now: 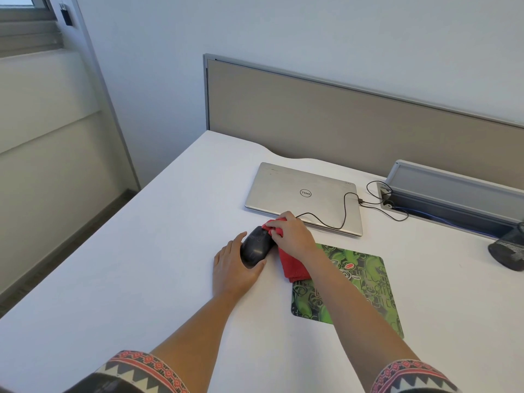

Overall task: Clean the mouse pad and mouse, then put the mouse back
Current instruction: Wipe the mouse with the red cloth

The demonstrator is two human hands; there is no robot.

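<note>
A black mouse (255,245) lies on the white desk, just left of the green patterned mouse pad (360,282). My left hand (234,268) grips the mouse's near end, thumb on one side and fingers on the other. My right hand (295,234) is closed on a red cloth (292,265) and presses it against the mouse's far right side. The cloth's loose end hangs down onto the pad's left corner. My right forearm crosses over the pad and hides part of it.
A closed silver laptop (303,194) lies behind the mouse, with the mouse's black cable (344,211) looping over its lid to a grey cable tray (453,194) at the right. A dark mesh holder (510,251) stands at the far right. A beige partition backs the desk.
</note>
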